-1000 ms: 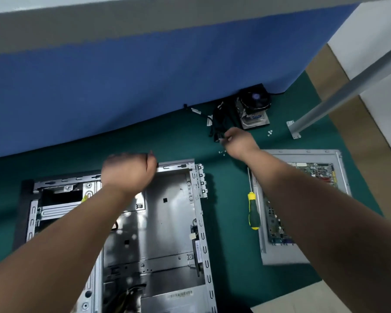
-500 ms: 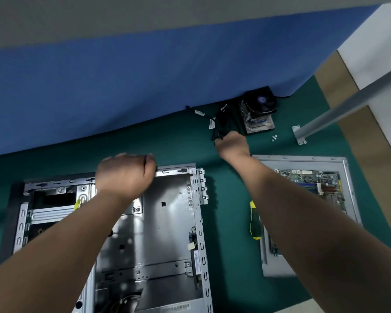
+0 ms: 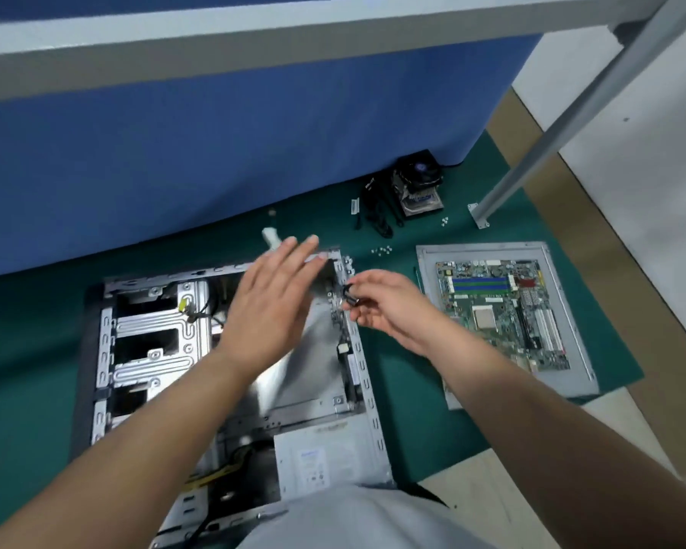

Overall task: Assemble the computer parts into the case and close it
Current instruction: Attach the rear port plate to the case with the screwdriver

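One motherboard inside side panel

Two bare forearms are seen, with no sleeves reaching the wrists or elbows. No watch, ring, glove or band is worn on the left hand or the right hand. At the bottom edge, a light grey garment is seen over the torso, plain and unmarked; its cut cannot be told.
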